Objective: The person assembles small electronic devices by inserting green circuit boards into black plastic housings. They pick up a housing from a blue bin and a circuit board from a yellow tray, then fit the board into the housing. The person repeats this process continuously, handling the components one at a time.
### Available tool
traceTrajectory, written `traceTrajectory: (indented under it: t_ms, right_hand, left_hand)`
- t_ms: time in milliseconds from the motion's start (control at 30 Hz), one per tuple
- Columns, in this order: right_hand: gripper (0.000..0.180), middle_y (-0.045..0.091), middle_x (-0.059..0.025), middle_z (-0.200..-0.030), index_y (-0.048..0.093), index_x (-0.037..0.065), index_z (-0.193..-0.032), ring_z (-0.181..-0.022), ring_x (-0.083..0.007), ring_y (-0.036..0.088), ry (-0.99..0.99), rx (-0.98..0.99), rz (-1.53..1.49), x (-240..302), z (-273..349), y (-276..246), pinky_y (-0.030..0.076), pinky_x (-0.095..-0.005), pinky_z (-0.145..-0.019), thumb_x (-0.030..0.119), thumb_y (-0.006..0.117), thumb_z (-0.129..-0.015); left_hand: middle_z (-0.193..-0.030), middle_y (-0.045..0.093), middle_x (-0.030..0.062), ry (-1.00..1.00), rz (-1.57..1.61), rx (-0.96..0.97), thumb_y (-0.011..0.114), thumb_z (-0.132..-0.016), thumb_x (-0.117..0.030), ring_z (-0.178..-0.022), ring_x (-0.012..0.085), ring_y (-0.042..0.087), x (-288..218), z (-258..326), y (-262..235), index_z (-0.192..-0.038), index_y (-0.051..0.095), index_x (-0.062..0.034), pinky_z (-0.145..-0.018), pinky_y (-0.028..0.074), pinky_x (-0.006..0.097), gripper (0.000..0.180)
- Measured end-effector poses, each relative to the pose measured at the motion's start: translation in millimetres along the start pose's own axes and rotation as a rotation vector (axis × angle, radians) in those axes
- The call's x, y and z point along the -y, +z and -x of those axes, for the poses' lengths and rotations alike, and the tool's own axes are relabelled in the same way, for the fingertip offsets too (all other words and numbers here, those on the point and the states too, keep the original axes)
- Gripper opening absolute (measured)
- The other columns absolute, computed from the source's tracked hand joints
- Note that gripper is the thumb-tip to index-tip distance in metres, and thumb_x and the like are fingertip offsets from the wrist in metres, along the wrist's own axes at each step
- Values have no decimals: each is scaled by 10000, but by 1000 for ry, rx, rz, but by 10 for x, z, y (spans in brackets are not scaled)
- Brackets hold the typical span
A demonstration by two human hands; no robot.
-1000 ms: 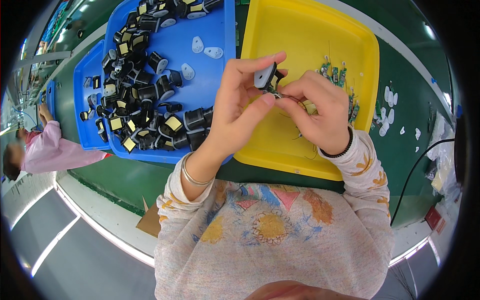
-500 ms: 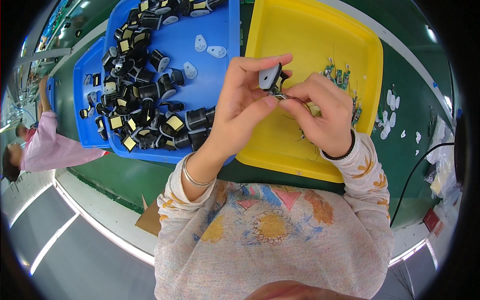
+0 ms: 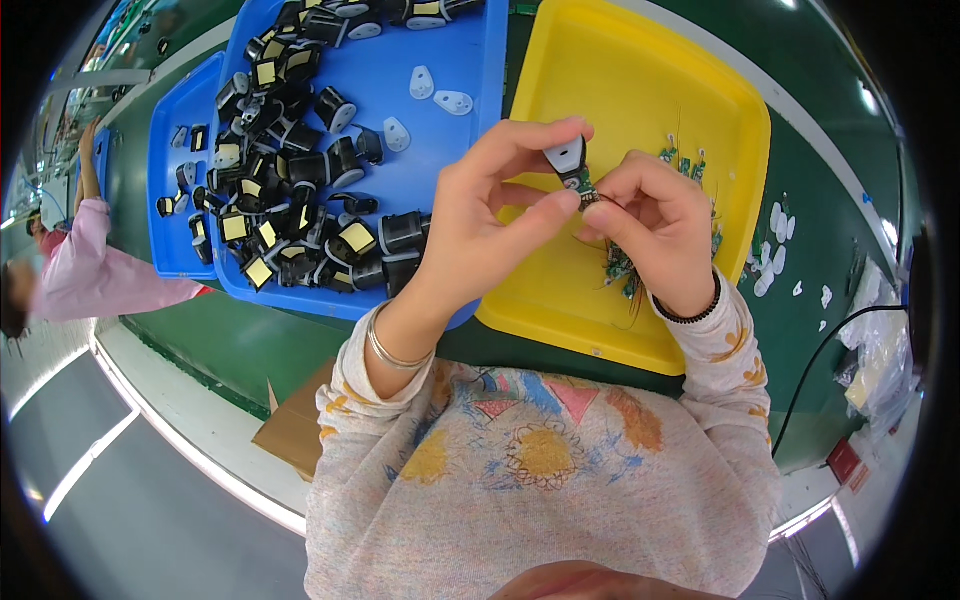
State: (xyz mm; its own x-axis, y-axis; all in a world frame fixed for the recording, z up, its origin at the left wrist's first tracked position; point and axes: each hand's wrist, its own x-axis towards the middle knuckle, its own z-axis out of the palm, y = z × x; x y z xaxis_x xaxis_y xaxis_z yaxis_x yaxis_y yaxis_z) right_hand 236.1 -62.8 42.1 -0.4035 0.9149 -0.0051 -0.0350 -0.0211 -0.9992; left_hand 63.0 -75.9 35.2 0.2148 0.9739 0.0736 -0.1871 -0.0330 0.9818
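Between the fingertips and thumb of my left hand (image 3: pixel 500 200) is a black plastic housing with a light grey end piece (image 3: pixel 567 156). A small green circuit board (image 3: pixel 580 184) with thin wires shows at the housing's lower edge. My right hand (image 3: pixel 660 220) is closed, thumb and fingers pinched at the board's near end, where the wires come out. Both hands are over the left part of the yellow tray (image 3: pixel 560 60). More green circuit boards with wires (image 3: pixel 620 262) lie in that tray, partly hidden by my right hand.
A blue tray (image 3: pixel 450 60) to the left holds many black housings (image 3: pixel 300 165) and several loose grey end pieces (image 3: pixel 453 102). A smaller blue tray (image 3: pixel 165 240) is beyond it. Grey pieces (image 3: pixel 780 225) and a plastic bag (image 3: pixel 875 350) lie at right. A person in pink (image 3: pixel 110 250) is at far left.
The housing has turned in my left hand, so its grey end faces up and the green board shows. Both hands have shifted slightly right. The view has also shifted a little.
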Motion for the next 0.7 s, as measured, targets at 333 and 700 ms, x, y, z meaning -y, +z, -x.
traceTrajectory:
  t_ms: [333, 700]
  right_hand:
    - [109, 588, -46, -681, 588, 7, -778, -611, -123, 571, -119, -59, 520, 13, -468, -286, 467, -236, -533, 103, 637, -760]
    - [370, 632, -96, -853, 600, 112, -940, -813, -241, 605, 86, -265, 1463, -737, -2030, -2341, 457, -329, -726, 440, 584, -771]
  left_hand:
    - [-1113, 523, 132, 346, -1186, -386, 654, -740, -145, -1002, 287, 485, 14, -95, -298, -1039, 549, -41, -827, 415, 406, 333]
    - [-909, 582, 56, -328, -1738, -668, 645, -713, -437, -952, 272, 472, 3, 6, -798, -837, 606, -95, -756, 348, 462, 366]
